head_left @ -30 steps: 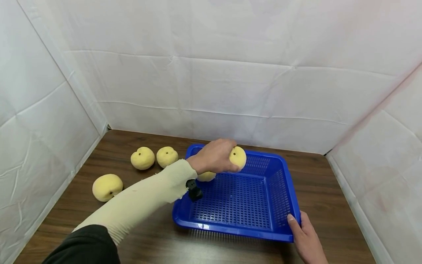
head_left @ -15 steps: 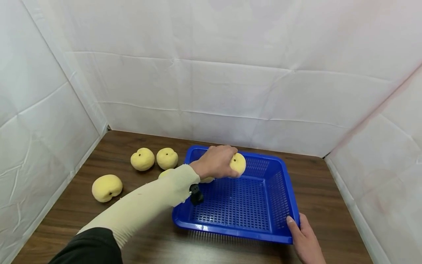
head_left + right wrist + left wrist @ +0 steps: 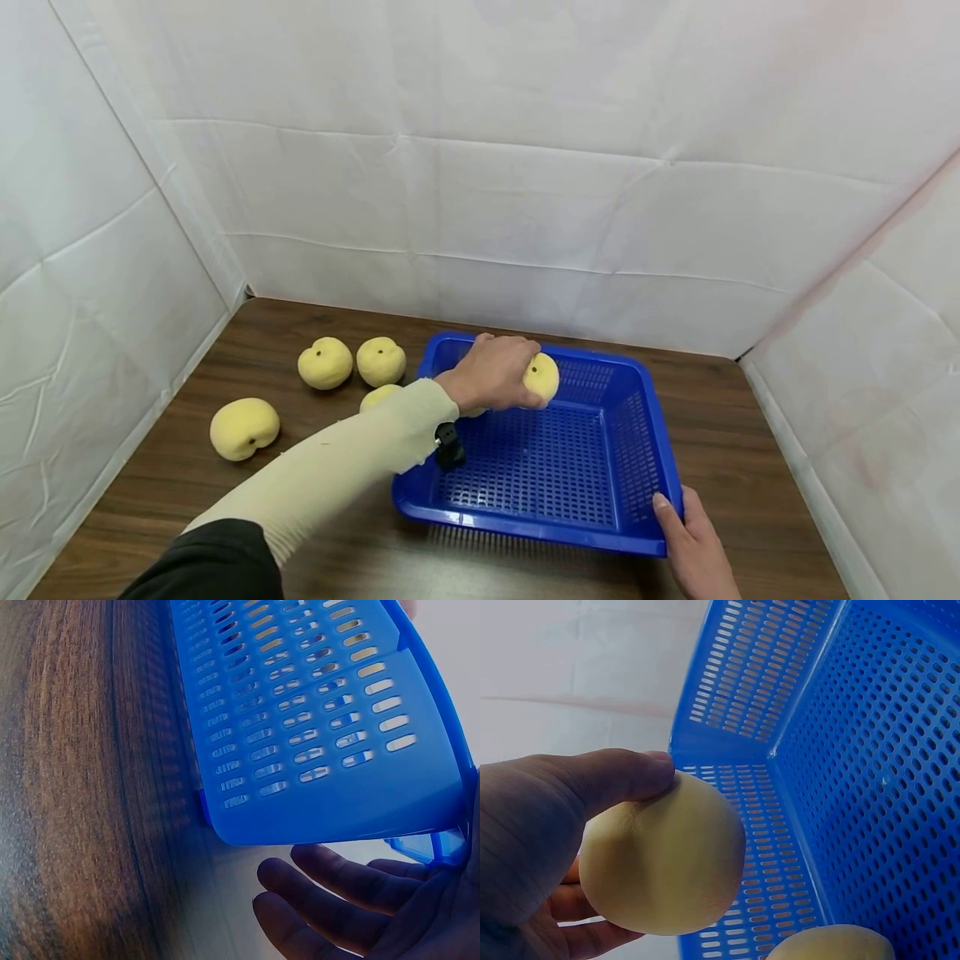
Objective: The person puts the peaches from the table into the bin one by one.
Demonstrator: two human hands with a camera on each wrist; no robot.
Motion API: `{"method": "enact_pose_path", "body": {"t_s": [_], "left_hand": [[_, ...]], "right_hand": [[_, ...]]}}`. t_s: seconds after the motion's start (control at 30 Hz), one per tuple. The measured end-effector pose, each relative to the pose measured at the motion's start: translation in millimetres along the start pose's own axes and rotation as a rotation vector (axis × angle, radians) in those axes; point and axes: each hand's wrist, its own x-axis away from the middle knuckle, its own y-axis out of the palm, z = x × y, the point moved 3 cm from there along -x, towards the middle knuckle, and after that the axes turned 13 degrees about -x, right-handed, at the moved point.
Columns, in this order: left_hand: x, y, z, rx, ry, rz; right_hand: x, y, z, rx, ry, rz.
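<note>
My left hand (image 3: 495, 371) grips a pale yellow peach (image 3: 541, 377) over the back part of a blue plastic basket (image 3: 457, 518). In the left wrist view, the thumb lies on top of that peach (image 3: 667, 859) and fingers curl behind it. Another peach (image 3: 832, 945) sits inside the basket, mostly hidden by the hand in the head view. At the basket's front right corner my right hand (image 3: 699, 546) holds the rim, thumb on top. The right wrist view shows its fingers (image 3: 330, 900) beside the perforated wall.
Left of the basket, several peaches lie on the dark wooden table (image 3: 750, 450): two at the back (image 3: 325, 363), one farther left (image 3: 243, 428), one partly behind the left sleeve (image 3: 378, 397). White cloth walls (image 3: 525, 208) stand behind and at both sides.
My left hand has come down slightly with the peach in its grip. Its forearm has shifted a little, showing more of the peach beside the sleeve. The right hand stays on the rim.
</note>
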Motion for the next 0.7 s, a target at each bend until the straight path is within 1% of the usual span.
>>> {"method": "enact_pose_path", "body": {"t_s": [0.17, 0.3, 0.47, 0.7], "left_hand": [[-1.5, 5.5, -0.1, -0.007, -0.007, -0.023], [-2.3, 9.8, 0.1, -0.048, 0.0, -0.033], [-1.9, 15.5, 0.3, -0.097, 0.0, -0.056], [-1.6, 23.4, 1.0, -0.141, -0.022, -0.094]], "right_hand": [[0.4, 1, 0, -0.003, -0.012, -0.004], [-0.4, 1, -1, -0.005, -0.041, 0.003], [-1.3, 2, -1, -0.006, -0.046, 0.009], [-0.4, 1, -2, -0.004, -0.05, 0.015]]}}
